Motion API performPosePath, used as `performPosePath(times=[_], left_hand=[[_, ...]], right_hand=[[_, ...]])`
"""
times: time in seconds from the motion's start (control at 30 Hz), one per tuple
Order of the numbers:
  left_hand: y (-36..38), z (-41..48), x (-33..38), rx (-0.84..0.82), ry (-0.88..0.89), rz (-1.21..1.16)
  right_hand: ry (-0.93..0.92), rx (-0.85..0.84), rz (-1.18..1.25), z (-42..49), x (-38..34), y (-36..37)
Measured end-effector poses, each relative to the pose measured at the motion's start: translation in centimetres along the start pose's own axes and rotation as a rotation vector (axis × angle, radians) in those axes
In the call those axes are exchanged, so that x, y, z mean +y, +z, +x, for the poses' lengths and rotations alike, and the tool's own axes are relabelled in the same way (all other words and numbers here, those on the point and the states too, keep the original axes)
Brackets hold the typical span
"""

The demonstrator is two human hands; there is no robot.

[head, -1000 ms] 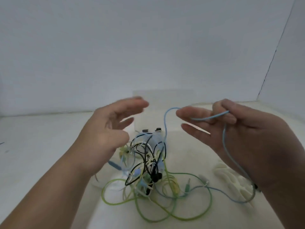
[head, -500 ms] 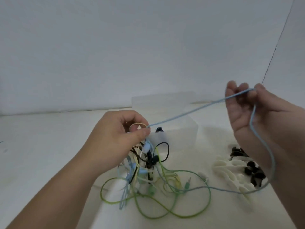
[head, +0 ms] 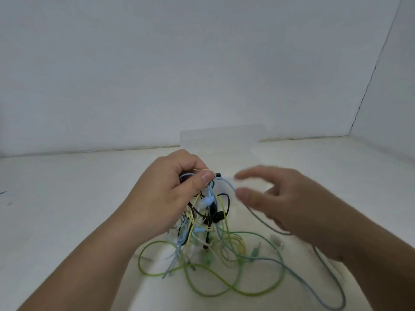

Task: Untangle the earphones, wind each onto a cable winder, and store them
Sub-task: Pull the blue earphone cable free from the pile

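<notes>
Now L hand [head: 166, 198] grips earphone tangle [head: 212, 217], R hand [head: 292, 205] spread alongside.

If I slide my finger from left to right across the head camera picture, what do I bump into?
left hand, gripping the top of the bundle → tangle of earphones → right hand, blurred

The earphone tangle [head: 208, 223] sits on the table [head: 67, 198], the box [head: 224, 140] behind it
</notes>
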State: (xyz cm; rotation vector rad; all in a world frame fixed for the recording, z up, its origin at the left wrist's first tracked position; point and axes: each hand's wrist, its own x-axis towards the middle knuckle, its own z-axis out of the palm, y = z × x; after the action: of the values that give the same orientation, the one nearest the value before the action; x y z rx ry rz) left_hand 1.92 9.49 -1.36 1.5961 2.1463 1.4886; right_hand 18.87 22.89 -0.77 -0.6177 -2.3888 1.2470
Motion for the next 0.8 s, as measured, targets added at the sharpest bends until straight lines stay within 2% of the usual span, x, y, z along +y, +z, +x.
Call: performPosePath(times=[0.03, 0.1, 0.27, 0.37, 0.43, 0.57, 0.67, 0.8], left_hand=[[0.1, 0.0, 0.0, -0.019, 0.004, -0.017], [0.2, -0.1, 0.0, -0.045, 0.003, -0.053], [0.2, -0.2, 0.6, -0.035, -0.02, -0.11], [0.0, -0.3, 0.3, -0.097, 0.002, -0.101], [-0.2, -0.3, 0.4, -0.107, -0.004, -0.139], [-0.4, -0.2, 1.0, -0.142, -0.008, -0.279], [-0.6, -0.1, 0.7, -0.064, -0.036, -0.273], [-0.9, 0.2, 0.3, 0.094, -0.022, -0.016]], right_hand=[[-0.017, -0.054, -0.036, -0.1, -0.2, 0.3], [-0.069, -0.039, -0.072, -0.2, -0.6, 0.5], [-0.154, 0.298, -0.014, 0.2, -0.2, 0.0], [-0.19, 0.405, -0.007, 0.3, -0.1, 0.2], [-0.161, 0.395, 0.147, 0.4, -0.3, 0.4], [-0.061, 0.163, 0.666, 0.1, -1.3, 0.7], [-0.024, 0.131, 0.757, 0.0, -1.5, 0.8], [-0.021, 0.199, 0.797, 0.2, -1.5, 0.9]])
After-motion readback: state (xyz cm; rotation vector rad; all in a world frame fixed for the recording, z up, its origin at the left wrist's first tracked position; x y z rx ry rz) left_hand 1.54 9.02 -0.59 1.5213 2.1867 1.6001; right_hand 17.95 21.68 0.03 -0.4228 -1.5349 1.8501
